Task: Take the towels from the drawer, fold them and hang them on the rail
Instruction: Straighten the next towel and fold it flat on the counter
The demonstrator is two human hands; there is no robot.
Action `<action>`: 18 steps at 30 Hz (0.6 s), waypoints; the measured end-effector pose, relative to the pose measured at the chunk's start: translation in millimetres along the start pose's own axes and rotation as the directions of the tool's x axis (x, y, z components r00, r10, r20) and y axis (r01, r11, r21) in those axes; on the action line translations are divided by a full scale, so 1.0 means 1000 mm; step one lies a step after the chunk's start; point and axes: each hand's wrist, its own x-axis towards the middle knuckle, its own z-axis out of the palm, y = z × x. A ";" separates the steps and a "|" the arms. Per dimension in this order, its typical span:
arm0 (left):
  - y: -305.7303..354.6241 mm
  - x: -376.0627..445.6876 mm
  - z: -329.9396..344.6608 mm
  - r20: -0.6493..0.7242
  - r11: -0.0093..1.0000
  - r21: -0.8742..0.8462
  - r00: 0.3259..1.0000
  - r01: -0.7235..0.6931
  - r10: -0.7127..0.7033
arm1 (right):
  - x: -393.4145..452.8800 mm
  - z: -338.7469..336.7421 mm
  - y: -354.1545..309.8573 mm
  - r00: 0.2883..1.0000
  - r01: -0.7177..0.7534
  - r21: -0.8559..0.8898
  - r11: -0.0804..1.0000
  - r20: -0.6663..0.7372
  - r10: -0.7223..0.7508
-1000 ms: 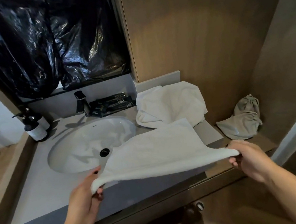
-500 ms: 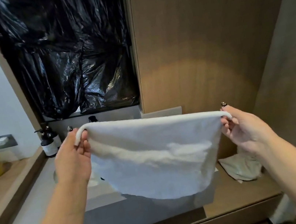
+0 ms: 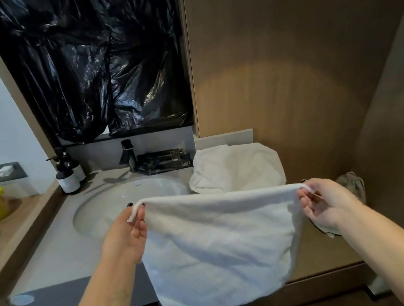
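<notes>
Head view: left hand (image 3: pixel 127 236) and right hand (image 3: pixel 327 202) pinch towel (image 3: pixel 220 244)

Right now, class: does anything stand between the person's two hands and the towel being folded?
No. The left hand and right hand each pinch a top corner of the white towel, which hangs freely in front of the sink. No rail is in view, so the way there cannot be judged.

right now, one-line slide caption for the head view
Both hands, left and right, pinch a white terry towel over the sink counter.
</notes>
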 end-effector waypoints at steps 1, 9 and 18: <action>-0.004 0.009 0.001 -0.007 1.000 -0.016 1.000 0.008 -0.008 | 0.009 0.004 0.002 1.000 -0.005 -0.004 1.000 -0.003 0.005; -0.011 0.099 0.029 -0.090 0.998 -0.033 0.995 -0.046 0.043 | 0.095 0.055 -0.005 1.000 0.003 0.086 0.996 -0.005 -0.003; -0.032 0.220 0.062 -0.131 0.997 0.047 0.990 -0.055 0.061 | 0.196 0.118 -0.015 0.987 0.078 0.021 0.997 -0.141 -0.074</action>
